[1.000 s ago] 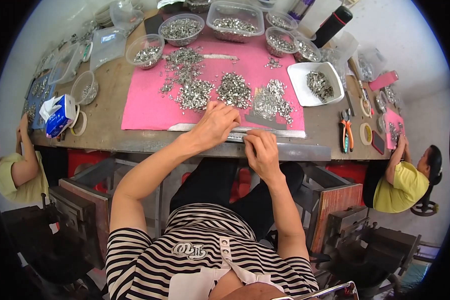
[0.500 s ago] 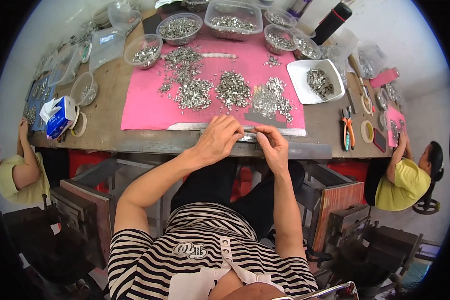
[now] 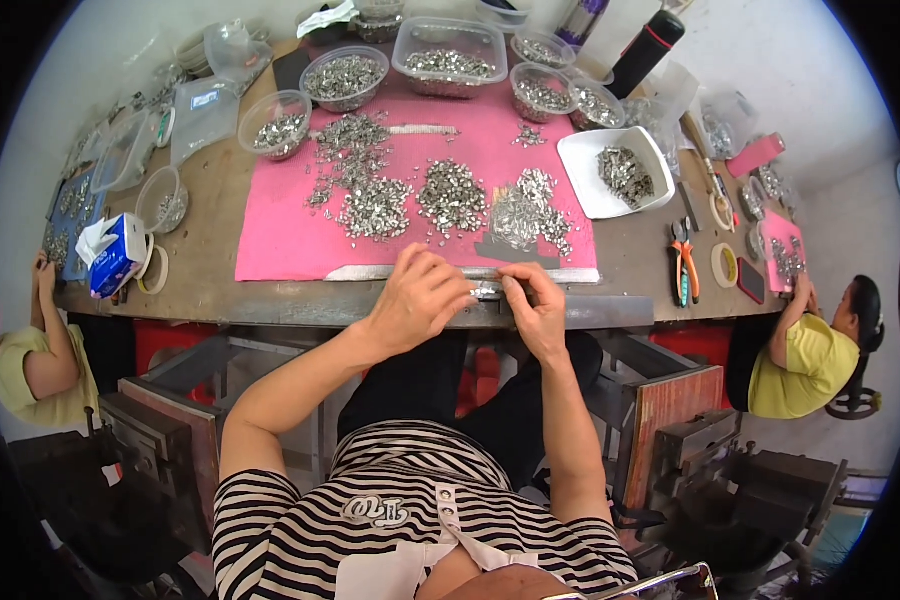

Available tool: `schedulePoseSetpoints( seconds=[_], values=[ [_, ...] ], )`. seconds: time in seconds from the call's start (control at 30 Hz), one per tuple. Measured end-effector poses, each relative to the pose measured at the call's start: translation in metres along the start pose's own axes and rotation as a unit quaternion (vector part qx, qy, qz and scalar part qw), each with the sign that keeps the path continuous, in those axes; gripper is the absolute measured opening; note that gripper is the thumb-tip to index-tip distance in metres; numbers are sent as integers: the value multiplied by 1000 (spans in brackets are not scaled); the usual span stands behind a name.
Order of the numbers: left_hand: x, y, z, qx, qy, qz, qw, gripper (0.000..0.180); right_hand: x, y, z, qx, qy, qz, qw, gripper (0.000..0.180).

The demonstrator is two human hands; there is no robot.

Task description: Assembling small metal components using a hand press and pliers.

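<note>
At the front edge of the bench, my left hand (image 3: 419, 303) is closed, its fingertips bent down onto a narrow metal bar (image 3: 484, 290) with small shiny pieces along it. From the other side my right hand (image 3: 538, 311) pinches at the bar's right end, thumb and forefinger together. Whatever lies between the fingertips is too small to make out. Just beyond the hands, several piles of small silvery metal pieces (image 3: 375, 207) lie on a pink mat (image 3: 280, 235). A darker pile (image 3: 451, 195) sits in the middle, and a pile of brighter, thinner pieces (image 3: 523, 210) at the right.
Clear plastic tubs (image 3: 345, 78) of metal pieces line the back. A white tray (image 3: 582, 180), orange-handled pliers (image 3: 683, 265), tape roll (image 3: 724, 266) and black flask (image 3: 646, 54) are at the right. A tissue pack (image 3: 117, 257) lies left. Co-workers in yellow sit at left (image 3: 32, 350) and right (image 3: 805, 365).
The view has tilted and shifted slightly, so the bench sits lower in the picture. Both hands stay at the metal bar, with small changes in the fingers.
</note>
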State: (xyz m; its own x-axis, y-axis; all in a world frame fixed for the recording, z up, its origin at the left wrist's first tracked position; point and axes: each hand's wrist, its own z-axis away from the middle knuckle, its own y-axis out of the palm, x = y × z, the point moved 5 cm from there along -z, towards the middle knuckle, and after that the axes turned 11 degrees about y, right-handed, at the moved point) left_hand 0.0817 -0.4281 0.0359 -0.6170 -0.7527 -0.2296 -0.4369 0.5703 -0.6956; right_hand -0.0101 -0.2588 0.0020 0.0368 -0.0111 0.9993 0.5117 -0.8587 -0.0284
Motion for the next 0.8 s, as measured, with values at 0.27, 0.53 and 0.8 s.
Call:
schedulePoseSetpoints(
  seconds=[0.27, 0.53, 0.8],
  values=[
    [36, 39, -36, 151, -49, -71, 985, 42, 32, -3, -28, -104, -181, 468, 858, 23],
    [37, 24, -19, 197, -63, 44, 977, 32, 28, -9, -16, -66, -193, 453, 868, 20],
    [56, 21, -34, 68, -100, 35, 992, 7, 24, -19, -14, -101, -162, 384, 903, 16]
  ],
)
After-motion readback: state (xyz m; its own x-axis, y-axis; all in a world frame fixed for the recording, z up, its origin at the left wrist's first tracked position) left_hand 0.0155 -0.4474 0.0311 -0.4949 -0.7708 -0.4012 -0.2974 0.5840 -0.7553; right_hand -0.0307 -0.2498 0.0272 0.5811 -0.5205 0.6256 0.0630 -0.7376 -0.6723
